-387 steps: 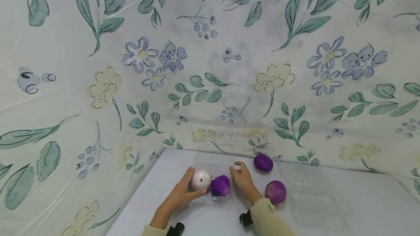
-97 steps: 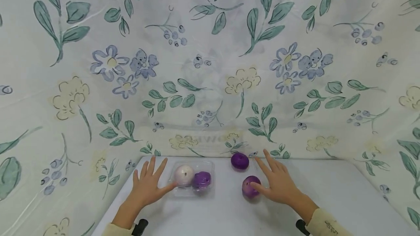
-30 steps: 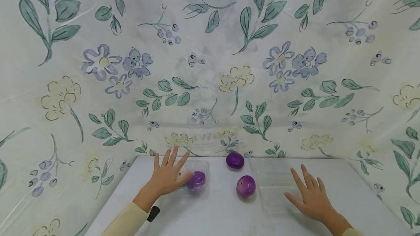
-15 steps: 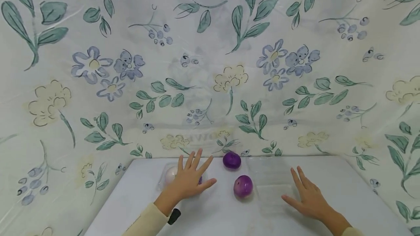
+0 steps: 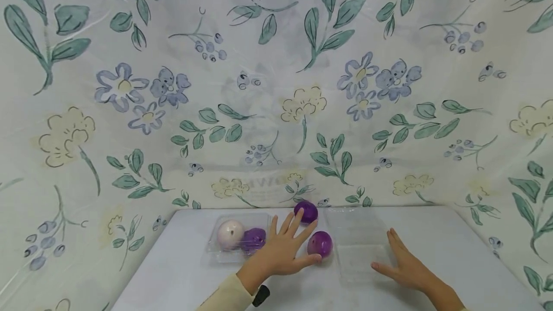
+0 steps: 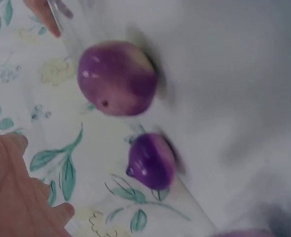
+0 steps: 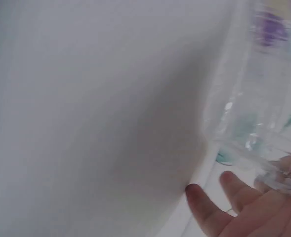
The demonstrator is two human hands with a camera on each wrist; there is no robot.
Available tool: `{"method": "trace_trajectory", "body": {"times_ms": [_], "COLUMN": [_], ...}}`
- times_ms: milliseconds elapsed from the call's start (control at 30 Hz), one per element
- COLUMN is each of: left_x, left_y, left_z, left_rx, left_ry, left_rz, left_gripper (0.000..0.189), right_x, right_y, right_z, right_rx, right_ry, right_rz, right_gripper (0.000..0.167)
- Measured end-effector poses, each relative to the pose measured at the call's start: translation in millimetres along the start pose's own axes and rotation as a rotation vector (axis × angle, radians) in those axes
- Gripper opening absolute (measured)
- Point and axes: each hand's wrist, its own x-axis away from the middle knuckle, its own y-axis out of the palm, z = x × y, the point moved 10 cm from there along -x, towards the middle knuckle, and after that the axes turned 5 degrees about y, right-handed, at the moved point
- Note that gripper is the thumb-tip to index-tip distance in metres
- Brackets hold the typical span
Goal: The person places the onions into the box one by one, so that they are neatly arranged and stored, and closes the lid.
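My left hand (image 5: 282, 251), fingers spread, hovers between a clear plastic box and two purple onion-shaped things. Its fingertips overlap the darker far onion (image 5: 306, 212); the thumb overlaps the nearer, pinkish-purple onion (image 5: 320, 245). In the left wrist view the nearer onion (image 6: 116, 79) has a small dark hole, and the smaller onion (image 6: 152, 160) a pointed tip. My right hand (image 5: 406, 263), fingers fairly straight, is at the right side of an open clear plastic box (image 5: 360, 263). The right wrist view puts the right fingers (image 7: 204, 210) right at the corner of the clear box (image 7: 234, 116).
The clear plastic box (image 5: 239, 257) at left holds a white onion-shaped thing (image 5: 231, 234) and a purple one (image 5: 254, 240). Everything stands on a white table (image 5: 173, 272), with a floral cloth (image 5: 276, 85) hanging behind its far edge.
My left hand has moved right, off the left box toward the loose onions. My right hand has barely moved in the last second. Earlier, both hands were at the left box.
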Motion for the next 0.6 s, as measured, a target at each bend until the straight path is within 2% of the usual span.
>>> {"method": "trace_trajectory", "body": {"times_ms": [133,333,500,600], "left_x": [-10.0,-19.5,-21.7,-20.3], "left_y": [9.7,33.9,49.8,54.7], "left_z": [13.5,22.7,23.6,21.9], "left_rx": [0.077,0.185,0.251,0.249], "left_ry": [0.014,-0.016,-0.047,-0.060], "left_rz": [-0.035,-0.114,-0.151,-0.166], "left_gripper": [0.079,0.079,0.087,0.090], "right_x": [-0.7,-0.7,-0.1,-1.1], "right_y": [1,1,4,6], "right_z": [2,6,12,13], "right_rx": [-0.033,-0.118,-0.163,-0.185], "right_ry": [0.029,0.076,0.132,0.143], "right_rz": [-0.015,-0.062,-0.099,-0.106], "right_gripper": [0.112,0.114,0.116,0.116]}}
